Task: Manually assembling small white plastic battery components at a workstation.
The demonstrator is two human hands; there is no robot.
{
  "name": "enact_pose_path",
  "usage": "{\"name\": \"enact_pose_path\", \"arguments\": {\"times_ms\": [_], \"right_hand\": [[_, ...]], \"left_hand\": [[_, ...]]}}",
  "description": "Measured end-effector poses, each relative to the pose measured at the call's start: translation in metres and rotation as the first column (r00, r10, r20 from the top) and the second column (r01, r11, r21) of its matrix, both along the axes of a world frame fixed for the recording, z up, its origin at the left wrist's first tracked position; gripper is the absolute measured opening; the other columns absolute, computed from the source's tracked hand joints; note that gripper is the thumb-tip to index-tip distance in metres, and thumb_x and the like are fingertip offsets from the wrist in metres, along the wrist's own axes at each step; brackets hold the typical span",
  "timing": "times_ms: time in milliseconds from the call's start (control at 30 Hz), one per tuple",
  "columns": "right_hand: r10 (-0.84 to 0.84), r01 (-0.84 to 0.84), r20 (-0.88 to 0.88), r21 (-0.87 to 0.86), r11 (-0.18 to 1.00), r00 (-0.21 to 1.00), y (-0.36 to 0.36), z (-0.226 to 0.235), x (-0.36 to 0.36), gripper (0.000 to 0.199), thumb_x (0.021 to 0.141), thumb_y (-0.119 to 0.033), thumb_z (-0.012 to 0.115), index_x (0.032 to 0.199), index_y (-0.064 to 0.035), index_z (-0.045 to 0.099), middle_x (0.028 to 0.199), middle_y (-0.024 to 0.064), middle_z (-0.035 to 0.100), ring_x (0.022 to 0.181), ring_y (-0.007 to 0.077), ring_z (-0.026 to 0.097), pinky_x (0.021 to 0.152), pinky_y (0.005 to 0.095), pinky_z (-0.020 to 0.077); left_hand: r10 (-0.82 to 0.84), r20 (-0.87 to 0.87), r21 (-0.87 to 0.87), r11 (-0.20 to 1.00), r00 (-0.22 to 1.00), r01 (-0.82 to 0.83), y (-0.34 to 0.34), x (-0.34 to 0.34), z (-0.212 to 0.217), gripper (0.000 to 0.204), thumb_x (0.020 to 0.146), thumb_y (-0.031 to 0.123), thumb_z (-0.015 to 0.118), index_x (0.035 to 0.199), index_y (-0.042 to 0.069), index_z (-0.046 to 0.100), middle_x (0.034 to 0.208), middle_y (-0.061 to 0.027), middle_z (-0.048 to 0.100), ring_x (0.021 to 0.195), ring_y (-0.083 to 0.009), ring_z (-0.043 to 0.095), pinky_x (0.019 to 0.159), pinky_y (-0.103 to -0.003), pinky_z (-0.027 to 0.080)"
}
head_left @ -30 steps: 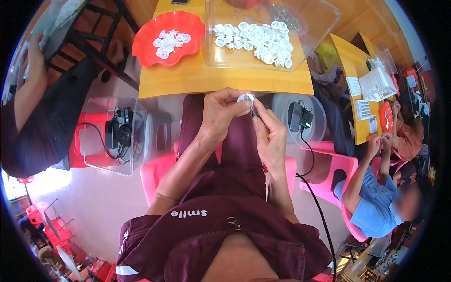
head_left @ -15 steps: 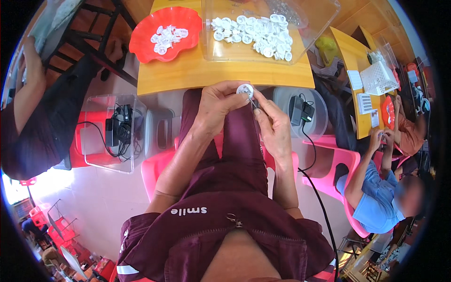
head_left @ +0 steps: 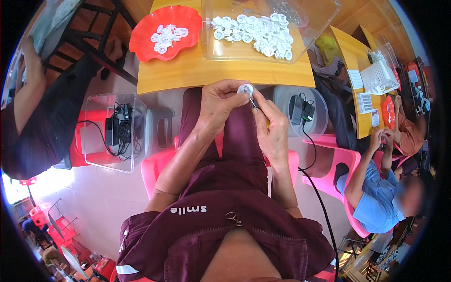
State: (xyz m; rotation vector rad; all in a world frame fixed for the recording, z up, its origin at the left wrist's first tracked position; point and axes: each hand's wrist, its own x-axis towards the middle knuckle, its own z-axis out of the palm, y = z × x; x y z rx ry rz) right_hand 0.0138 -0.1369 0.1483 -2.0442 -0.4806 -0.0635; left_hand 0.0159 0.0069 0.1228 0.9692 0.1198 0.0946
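Note:
My left hand (head_left: 216, 105) is closed, pinching a small round white plastic part (head_left: 244, 88) between thumb and fingertips near the table's front edge. In my right hand (head_left: 274, 129) is a thin metal-shafted tool that looks like a screwdriver (head_left: 254, 102). Its shaft points at the white part, and a bit of yellow shows in the palm. Whether the tip touches the part is too small to tell; my fingers hide most of the handle. Beyond, a red scalloped dish (head_left: 141, 40) holds several small white plastic pieces (head_left: 165, 37).
A clear plastic bin (head_left: 209, 49) with many round white parts (head_left: 253, 33) stands on the wooden table (head_left: 188, 77). Clear tubs with black adapters (head_left: 296, 110) flank my legs. A black cable (head_left: 324, 207) runs at my right. Other people sit on both sides.
My right hand has shifted slightly left and toward me, turning a little around the tool. My left hand and the white part stay nearly in place.

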Motion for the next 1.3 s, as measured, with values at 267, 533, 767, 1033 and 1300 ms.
{"name": "enact_pose_path", "arguments": {"times_ms": [267, 533, 767, 1033, 1300], "right_hand": [[-0.018, 0.018, 0.003, -0.005, 1.0, 1.0, 0.003, 0.0, -0.006, 0.04, 0.083, 0.005, 0.051, 0.122, -0.003, 0.056, 0.084, 0.0125, 0.059, 0.075, 0.0166, 0.055, 0.07, 0.0257, 0.0439], [-0.081, 0.083, 0.045, -0.033, 0.996, 0.996, 0.01, -0.005, -0.009, 0.037, 0.083, 0.005, 0.053, 0.119, -0.0027, 0.058, 0.073, 0.0098, 0.052, 0.063, 0.0145, 0.049, 0.058, 0.0244, 0.0399], [-0.107, 0.11, 0.034, -0.109, 0.988, 0.994, 0.011, -0.006, -0.01, 0.035, 0.083, 0.003, 0.054, 0.118, -0.0023, 0.058, 0.07, 0.0102, 0.049, 0.061, 0.0156, 0.048, 0.057, 0.0258, 0.0389], [-0.123, 0.135, 0.106, -0.115, 0.984, 0.987, -0.003, 0.003, 0.001, 0.032, 0.083, -0.003, 0.056, 0.114, -0.0096, 0.06, 0.073, 0.0142, 0.052, 0.067, 0.0317, 0.054, 0.063, 0.0391, 0.0432], [-0.129, 0.136, 0.057, -0.134, 0.982, 0.99, -0.003, 0.01, -0.001, 0.03, 0.085, 0.0, 0.055, 0.114, -0.003, 0.061, 0.071, 0.0055, 0.049, 0.065, 0.0115, 0.046, 0.061, 0.0241, 0.0385]], "left_hand": [[0.013, -0.022, 0.012, 1.0, 1.0, -0.012, -0.001, -0.001, -0.001, 0.022, 0.076, -0.006, 0.066, 0.097, -0.004, 0.065, 0.089, -0.01, 0.067, 0.081, -0.0137, 0.065, 0.072, -0.023, 0.053], [0.041, -0.057, 0.005, 0.999, 0.998, -0.041, -0.002, -0.002, -0.01, 0.02, 0.076, -0.006, 0.066, 0.096, -0.004, 0.065, 0.087, -0.0088, 0.067, 0.077, -0.0113, 0.063, 0.069, -0.022, 0.052], [0.024, -0.08, 0.057, 0.998, 0.996, -0.02, -0.002, -0.003, -0.018, 0.021, 0.078, -0.004, 0.065, 0.099, -0.001, 0.064, 0.095, -0.0098, 0.067, 0.083, -0.0129, 0.064, 0.074, -0.024, 0.054], [-0.132, -0.094, -0.297, 0.95, 0.987, 0.099, 0.005, 0.003, -0.007, 0.025, 0.09, 0.01, 0.054, 0.109, -0.005, 0.06, 0.102, -0.0135, 0.064, 0.094, -0.0219, 0.064, 0.085, -0.029, 0.053], [-0.222, -0.062, -0.448, 0.878, 0.973, 0.172, 0.012, 0.009, -0.009, 0.03, 0.093, 0.014, 0.049, 0.114, -0.007, 0.054, 0.107, -0.017, 0.062, 0.099, -0.0278, 0.062, 0.087, -0.032, 0.053]]}}
